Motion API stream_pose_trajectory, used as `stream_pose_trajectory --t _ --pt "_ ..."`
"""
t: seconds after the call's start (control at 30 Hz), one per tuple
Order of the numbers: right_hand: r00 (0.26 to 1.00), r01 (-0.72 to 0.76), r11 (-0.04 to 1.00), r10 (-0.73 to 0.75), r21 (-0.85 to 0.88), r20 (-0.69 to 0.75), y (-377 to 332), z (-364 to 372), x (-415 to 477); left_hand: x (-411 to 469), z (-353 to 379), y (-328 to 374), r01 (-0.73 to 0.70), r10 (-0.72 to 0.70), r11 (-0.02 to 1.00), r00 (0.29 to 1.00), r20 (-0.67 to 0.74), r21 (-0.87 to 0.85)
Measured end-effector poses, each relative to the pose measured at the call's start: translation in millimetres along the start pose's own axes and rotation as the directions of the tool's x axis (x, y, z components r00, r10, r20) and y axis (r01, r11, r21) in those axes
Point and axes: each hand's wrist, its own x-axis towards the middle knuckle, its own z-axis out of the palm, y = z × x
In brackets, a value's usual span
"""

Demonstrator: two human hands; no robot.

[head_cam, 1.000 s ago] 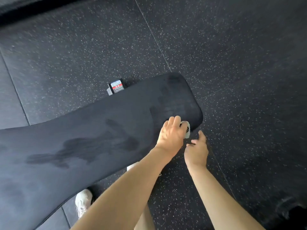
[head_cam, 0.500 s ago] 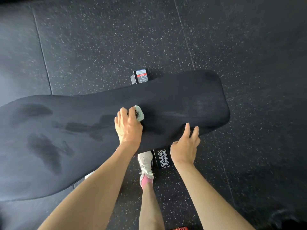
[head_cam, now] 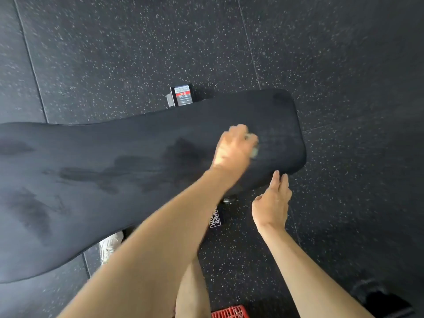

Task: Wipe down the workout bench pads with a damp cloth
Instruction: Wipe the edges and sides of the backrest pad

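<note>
The left hand (head_cam: 232,149) is smeared by motion blur, so its fingers cannot be told apart, and it hides nearly all of the cloth (head_cam: 254,149); only a pale sliver shows at the hand's right edge. The desk (head_cam: 114,171) is cut off by the picture's left edge. Below the desk, the left forearm covers part of the white-lettered frame label (head_cam: 215,219). The sticker (head_cam: 183,95) above the desk is too small to read. A red crate (head_cam: 228,312) is cropped by the bottom edge.

The left hand (head_cam: 234,148) has swept the cloth (head_cam: 254,150) rightward along the pad (head_cam: 137,145).
</note>
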Motion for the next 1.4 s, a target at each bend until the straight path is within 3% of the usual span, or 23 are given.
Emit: stream_pose_trajectory --t 0.07,0.13,0.17,0.23,0.27,0.3,0.33,0.37,0.4,0.47,0.5,0.6,0.7,0.87,0.97,1.07,1.2,1.23,1.27,1.3,1.37,1.4 --pt "1.000 0.027 1.000 -0.027 0.009 0.006 -1 -3 9 -2 -5 -36 0.264 -0.285 0.957 0.929 -0.235 -0.118" --pt "0.999 0.039 0.999 -0.039 0.024 0.006 -5 -5 20 -6 -2 -44 0.430 -0.444 0.896 0.867 -0.226 -0.114" --pt "0.999 0.036 0.999 -0.036 0.033 0.000 -7 -7 25 -9 0 -38 0.381 -0.387 0.922 0.905 -0.177 -0.066" --pt "1.000 0.021 0.999 -0.020 0.043 -0.023 -8 -11 32 -18 3 -21 -0.005 0.007 0.999 0.998 -0.063 0.037" --pt "0.999 0.012 0.999 -0.010 0.042 -0.032 -7 -12 35 -25 7 -15 -0.250 0.246 0.965 0.968 0.056 0.081" --pt "0.999 0.006 0.999 -0.004 0.034 -0.034 -5 -13 36 -30 12 -16 -0.455 0.432 0.883 0.883 0.181 0.112" --pt "0.999 0.008 1.000 -0.007 0.021 -0.035 -2 -14 36 -28 10 -22 -0.566 0.530 0.814 0.815 0.233 0.130" --pt "0.999 0.020 1.000 -0.020 0.006 -0.037 0 -15 36 -22 9 -30 -0.578 0.544 0.802 0.811 0.215 0.150" --pt "0.998 0.036 0.999 -0.036 -0.010 -0.041 1 -16 36 -16 5 -38 -0.506 0.484 0.850 0.860 0.158 0.147" --pt "0.997 0.055 0.997 -0.057 -0.046 -0.044 -2 -16 36 -11 0 -53 -0.224 0.223 0.973 0.975 0.009 0.056" --pt "0.997 0.061 0.996 -0.064 -0.067 -0.043 -5 -15 34 -13 -3 -56 -0.108 0.108 0.994 0.993 -0.052 0.009" --pt "0.992 0.121 0.986 -0.125 -0.116 -0.031 -26 -8 20 -34 -7 -69 0.061 -0.064 0.998 0.987 -0.145 -0.029" --pt "0.975 0.219 0.967 -0.220 -0.130 0.003 -63 5 0 -65 -17 -106 0.235 -0.255 0.966 0.937 -0.240 -0.111" --pt "0.877 0.480 0.862 -0.467 -0.160 0.115 -132 36 -45 -146 -45 -187 0.525 -0.562 0.827 0.778 -0.281 -0.200" --pt "0.794 0.607 0.778 -0.585 -0.164 0.166 -169 58 -72 -206 -65 -244 0.669 -0.704 0.706 0.632 -0.324 -0.230" --pt "0.728 0.685 0.705 -0.651 -0.181 0.216 -194 78 -100 -271 -85 -297 0.799 -0.836 0.527 0.427 -0.345 -0.289" --pt "0.674 0.737 0.639 -0.679 -0.219 0.290 -210 98 -133 -324 -100 -334 0.867 -0.947 0.169 0.011 -0.320 -0.469" --pt "0.664 0.747 0.621 -0.685 -0.236 0.300 -212 103 -141 -325 -100 -330 0.869 -0.945 0.145 -0.020 -0.325 -0.473" --pt "0.653 0.758 0.601 -0.694 -0.255 0.303 -214 108 -149 -322 -97 -321 0.872 -0.941 0.188 0.027 -0.338 -0.453" --pt "0.640 0.769 0.579 -0.705 -0.273 0.306 -216 113 -157 -318 -91 -309 0.861 -0.926 0.294 0.150 -0.345 -0.416" --pt "0.617 0.786 0.542 -0.718 -0.298 0.321 -223 123 -175 -317 -77 -288 0.727 -0.768 0.636 0.561 -0.310 -0.258" --pt "0.610 0.791 0.528 -0.720 -0.310 0.332 -226 129 -183 -323 -72 -284 0.576 -0.590 0.806 0.765 -0.257 -0.136"
